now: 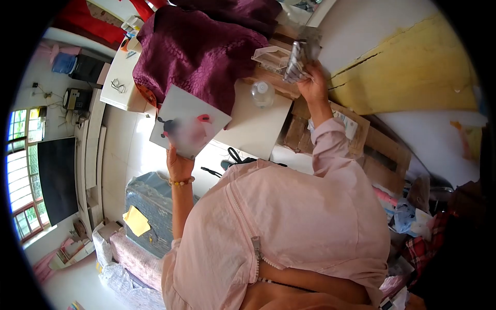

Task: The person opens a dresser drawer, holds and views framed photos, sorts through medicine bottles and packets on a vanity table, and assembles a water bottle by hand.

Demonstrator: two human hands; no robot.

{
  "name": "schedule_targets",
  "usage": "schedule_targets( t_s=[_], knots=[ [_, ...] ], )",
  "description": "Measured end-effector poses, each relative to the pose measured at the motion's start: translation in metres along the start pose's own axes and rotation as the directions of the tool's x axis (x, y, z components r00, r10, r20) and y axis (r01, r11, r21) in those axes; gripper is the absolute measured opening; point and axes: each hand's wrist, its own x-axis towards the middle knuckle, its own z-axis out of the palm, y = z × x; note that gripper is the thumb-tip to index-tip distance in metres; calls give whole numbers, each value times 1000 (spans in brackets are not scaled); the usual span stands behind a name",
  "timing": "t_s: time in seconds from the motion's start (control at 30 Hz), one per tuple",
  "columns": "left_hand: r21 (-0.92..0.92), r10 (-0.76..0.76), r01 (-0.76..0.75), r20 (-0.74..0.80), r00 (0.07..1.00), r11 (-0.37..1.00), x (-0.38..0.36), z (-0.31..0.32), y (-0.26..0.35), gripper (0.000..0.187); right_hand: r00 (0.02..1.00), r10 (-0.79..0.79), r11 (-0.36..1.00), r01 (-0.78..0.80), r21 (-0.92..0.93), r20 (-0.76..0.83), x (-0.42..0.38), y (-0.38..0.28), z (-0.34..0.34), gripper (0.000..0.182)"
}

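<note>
My left hand (pixel 180 164) grips the lower edge of a square white panel (pixel 181 106) with a printed picture in red and black, partly blurred. The panel is held tilted in front of a maroon patterned cloth (pixel 199 49). Farther right, my right hand (pixel 314 85) is closed around a shiny silver packet (pixel 296 62) that looks like crinkled plastic; its contents cannot be made out. Close to that hand lies a clear plastic tray (pixel 272 57). A clear rounded plastic container (pixel 262 94) stands on the pale tabletop (pixel 253 124) between my hands.
Cardboard boxes (pixel 356 137) are stacked on the right, by a yellow panel (pixel 403 67) against the wall. A grey plastic-covered case (pixel 151 206) with a yellow paper on it stands at lower left. Wire-like glasses (pixel 119 85) rest on a white surface at far left.
</note>
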Motion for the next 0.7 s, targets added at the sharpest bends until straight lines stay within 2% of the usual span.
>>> schedule_targets(
  t_s=[0.03, 0.07, 0.13, 0.17, 0.2, 0.27, 0.3, 0.33, 0.4, 0.47, 0.5, 0.53, 0.6, 0.63, 0.67, 0.7],
  knots=[
    [-3, 6, -6, -3, 1000, 1000, -1, 6, -1, 28, 993, -17, 991, 1, -134, -117, -3, 1, 16, 34],
    [6, -21, 21, 51, 998, 1000, 0, 12, -3, 31, 994, -8, 991, -6, -131, -112, -8, 3, 28, 34],
    [14, -34, 33, 94, 995, 999, 4, 17, -9, 33, 996, 83, 984, -77, 163, -31, -18, 11, 50, 41],
    [12, -83, 83, 151, 985, 997, 8, 19, -11, 35, 982, 145, 955, -108, 276, -119, -25, 17, 62, 42],
    [13, -131, 132, 206, 970, 991, 11, 20, -14, 37, 980, 162, 951, -124, 284, -113, -32, 26, 71, 42],
    [-8, -124, 132, 294, 948, 991, 17, 30, -25, 39, 927, 325, 864, -212, 457, -185, -42, 43, 86, 43],
    [36, -161, 158, 348, 924, 987, 18, 36, -27, 40, 909, 411, 799, -322, 508, -69, -47, 49, 84, 43],
    [44, -170, 166, 378, 910, 985, 17, 44, -29, 42, 910, 409, 800, -320, 508, -70, -54, 59, 82, 43],
    [53, -196, 191, 413, 889, 980, 16, 52, -37, 44, 835, 444, 848, -276, 452, -324, -66, 79, 84, 39],
    [93, -203, 181, 403, 892, 979, 5, 75, -37, 44, 848, 488, 843, -398, 362, -205, -68, 83, 105, 34],
    [127, -195, 157, 385, 902, 979, 0, 83, -38, 44, 818, 553, 806, -476, 352, -160, -72, 84, 104, 31],
    [130, -207, 168, 392, 896, 977, 0, 75, -41, 44, 824, 541, 815, -464, 348, -168, -74, 83, 105, 31],
    [103, -213, 188, 383, 899, 977, 5, 37, -46, 42, 751, 643, 747, -574, 336, -150, -75, 81, 110, 31],
    [84, -227, 212, 438, 870, 974, 7, 30, -45, 41, 747, 630, 774, -579, 257, -212, -73, 78, 115, 28],
    [86, -228, 212, 440, 869, 973, 7, 23, -46, 41, 750, 627, 776, -577, 256, -211, -71, 72, 118, 28],
    [55, -214, 209, 389, 896, 976, 4, 24, -45, 40, 876, 431, 877, -463, -128, -216, -69, 62, 119, 25]
  ],
)
